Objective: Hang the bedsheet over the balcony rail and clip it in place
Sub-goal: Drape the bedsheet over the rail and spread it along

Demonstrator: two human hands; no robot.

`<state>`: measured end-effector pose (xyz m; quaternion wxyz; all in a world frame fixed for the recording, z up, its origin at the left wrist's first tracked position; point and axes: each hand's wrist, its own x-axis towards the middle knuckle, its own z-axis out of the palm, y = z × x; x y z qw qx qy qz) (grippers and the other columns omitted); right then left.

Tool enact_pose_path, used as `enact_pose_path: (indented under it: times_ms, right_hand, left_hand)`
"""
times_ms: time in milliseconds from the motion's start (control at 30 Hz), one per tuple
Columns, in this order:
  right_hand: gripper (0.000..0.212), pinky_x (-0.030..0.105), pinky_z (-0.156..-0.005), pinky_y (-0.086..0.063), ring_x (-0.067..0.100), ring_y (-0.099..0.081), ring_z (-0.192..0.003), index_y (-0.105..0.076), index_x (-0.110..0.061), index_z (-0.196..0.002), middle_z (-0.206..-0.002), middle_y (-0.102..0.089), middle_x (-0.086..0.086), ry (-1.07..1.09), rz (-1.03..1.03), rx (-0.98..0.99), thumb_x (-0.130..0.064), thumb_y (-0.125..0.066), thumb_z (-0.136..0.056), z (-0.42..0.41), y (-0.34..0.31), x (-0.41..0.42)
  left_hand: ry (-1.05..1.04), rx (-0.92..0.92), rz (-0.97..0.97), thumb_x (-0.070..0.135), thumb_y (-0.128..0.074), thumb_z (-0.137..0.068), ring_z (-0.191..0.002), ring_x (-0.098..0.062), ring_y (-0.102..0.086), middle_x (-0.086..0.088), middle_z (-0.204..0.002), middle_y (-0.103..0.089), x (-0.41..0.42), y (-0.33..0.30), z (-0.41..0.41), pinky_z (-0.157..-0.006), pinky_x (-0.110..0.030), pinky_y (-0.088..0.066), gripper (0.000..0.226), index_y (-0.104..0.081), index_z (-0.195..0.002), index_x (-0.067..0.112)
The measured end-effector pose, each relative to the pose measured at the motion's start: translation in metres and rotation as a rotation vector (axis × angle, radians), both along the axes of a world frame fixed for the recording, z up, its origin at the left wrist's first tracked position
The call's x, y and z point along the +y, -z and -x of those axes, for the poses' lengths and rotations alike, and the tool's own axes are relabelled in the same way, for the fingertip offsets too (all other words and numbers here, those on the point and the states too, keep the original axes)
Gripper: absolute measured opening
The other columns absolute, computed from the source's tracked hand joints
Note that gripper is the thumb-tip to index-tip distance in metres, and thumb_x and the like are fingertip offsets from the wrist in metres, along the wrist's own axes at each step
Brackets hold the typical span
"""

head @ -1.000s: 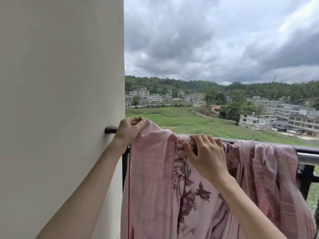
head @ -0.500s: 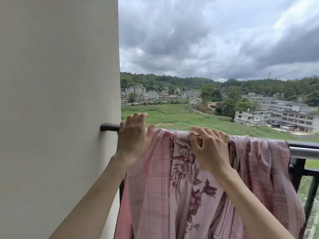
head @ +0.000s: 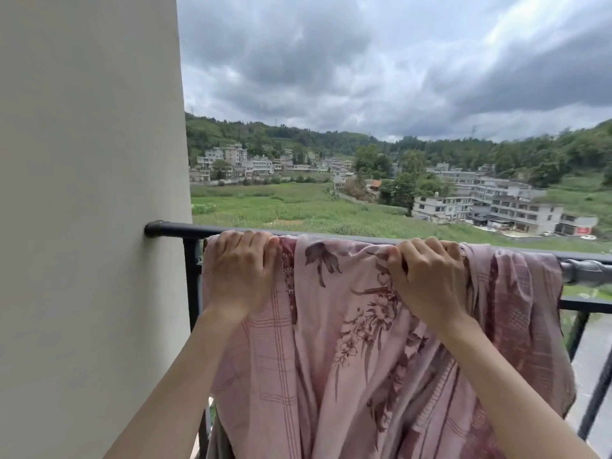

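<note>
A pink bedsheet [head: 334, 352] with checks and dark floral print hangs draped over the black balcony rail [head: 175, 229]. My left hand [head: 240, 271] grips the sheet's top edge on the rail near its left end, fingers curled over the top. My right hand [head: 429, 276] grips a bunched part of the sheet on the rail further right. The cloth between my hands lies fairly smooth; to the right of my right hand it hangs in folds. No clip is in view.
A pale wall [head: 89, 226] fills the left, and the rail ends in it. Right of the sheet the rail shows a grey joint [head: 584, 272], with dark balusters [head: 596, 395] below. Beyond lie fields, houses and a cloudy sky.
Both hands have moved apart along the rail, spreading the sheet flatter between them. My left hand now grips the sheet's left edge on the rail. The view has shifted down and right.
</note>
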<state>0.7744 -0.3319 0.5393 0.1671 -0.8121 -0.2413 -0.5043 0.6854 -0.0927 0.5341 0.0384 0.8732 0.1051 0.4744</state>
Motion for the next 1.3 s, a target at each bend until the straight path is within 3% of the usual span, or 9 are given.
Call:
enact_pose_path:
  times_ms: [133,233,400,567,700,833,1000,1133,1300]
  right_hand:
    - [0.042,0.043,-0.069,-0.046,0.029,-0.054,-0.065,-0.056,-0.004,-0.063,-0.065,-0.063,0.013,0.038,-0.105,0.021,-0.026,-0.030,-0.087,-0.011,0.007,-0.062]
    - [0.042,0.043,-0.084,-0.036,0.029,-0.053,-0.075,-0.054,-0.008,-0.062,-0.073,-0.066,0.015,0.120,-0.168,0.142,-0.029,-0.026,-0.085,-0.011,0.005,-0.077]
    - [0.042,0.044,-0.110,-0.015,0.026,-0.057,-0.105,-0.065,-0.013,-0.103,-0.108,-0.069,0.008,0.055,-0.186,0.209,-0.037,-0.032,-0.093,0.026,-0.006,-0.030]
    - [0.047,0.040,-0.102,-0.030,0.026,-0.054,-0.112,-0.051,-0.013,-0.127,-0.119,-0.063,0.008,-0.241,-0.002,0.224,-0.041,-0.031,-0.095,0.074,-0.011,0.032]
    - [0.039,0.038,-0.083,-0.035,0.029,-0.059,-0.087,-0.065,-0.011,-0.095,-0.089,-0.069,0.008,-0.138,0.063,0.118,-0.039,-0.037,-0.096,0.071,0.009,0.020]
    - [0.044,0.039,-0.074,-0.032,0.032,-0.058,-0.068,-0.060,-0.009,-0.068,-0.067,-0.063,0.009,0.032,-0.033,0.010,-0.036,-0.035,-0.093,0.049,0.012,-0.068]
    - [0.040,0.039,-0.081,-0.031,0.033,-0.055,-0.072,-0.058,-0.005,-0.065,-0.068,-0.062,0.014,0.064,-0.172,0.066,-0.027,-0.031,-0.085,0.050,0.010,-0.132]
    - [0.037,0.040,-0.098,-0.023,0.031,-0.057,-0.093,-0.067,-0.008,-0.088,-0.093,-0.069,0.012,0.062,-0.269,0.184,-0.030,-0.037,-0.086,0.087,0.001,-0.103]
    - [0.038,0.046,-0.107,-0.025,0.023,-0.059,-0.107,-0.065,-0.013,-0.106,-0.107,-0.068,0.002,-0.135,-0.122,0.037,-0.036,-0.039,-0.090,0.148,-0.005,-0.032]
  left_hand:
    - [-0.015,0.020,-0.001,0.042,-0.023,-0.094,-0.094,-0.028,-0.054,-0.007,-0.093,-0.066,-0.004,0.005,0.003,-0.093,-0.040,-0.028,0.045,-0.060,-0.093,0.014]
    - [-0.051,0.064,0.000,0.046,-0.015,-0.092,-0.099,-0.028,-0.052,-0.007,-0.098,-0.064,-0.015,0.008,-0.001,-0.096,-0.043,-0.028,0.052,-0.057,-0.096,0.015]
    - [-0.048,0.054,0.027,0.042,-0.018,-0.091,-0.100,-0.030,-0.050,-0.009,-0.098,-0.062,-0.029,0.009,0.000,-0.098,-0.042,-0.024,0.049,-0.056,-0.097,0.013]
    - [-0.075,0.012,0.004,0.039,-0.022,-0.091,-0.096,-0.028,-0.051,-0.006,-0.093,-0.062,-0.051,0.010,0.020,-0.091,-0.034,-0.019,0.042,-0.057,-0.093,0.016]
    - [-0.050,-0.009,-0.010,0.041,-0.021,-0.090,-0.091,-0.027,-0.052,-0.003,-0.087,-0.061,-0.058,0.013,0.032,-0.090,-0.035,-0.023,0.043,-0.057,-0.088,0.018]
    - [-0.042,-0.038,-0.025,0.040,-0.023,-0.090,-0.089,-0.026,-0.054,-0.001,-0.085,-0.062,-0.068,0.011,0.041,-0.089,-0.034,-0.023,0.041,-0.058,-0.087,0.018]
    - [-0.055,-0.065,-0.025,0.038,-0.024,-0.091,-0.087,-0.026,-0.052,-0.002,-0.084,-0.061,-0.084,0.012,0.054,-0.090,-0.034,-0.023,0.038,-0.056,-0.086,0.018]
    - [-0.052,-0.039,0.036,0.041,-0.019,-0.089,-0.094,-0.029,-0.050,-0.006,-0.090,-0.061,-0.087,0.012,0.070,-0.096,-0.041,-0.025,0.045,-0.056,-0.090,0.016]
    - [-0.043,-0.016,0.073,0.043,-0.016,-0.088,-0.096,-0.028,-0.049,-0.004,-0.091,-0.060,-0.103,0.009,0.093,-0.097,-0.043,-0.026,0.047,-0.056,-0.090,0.017]
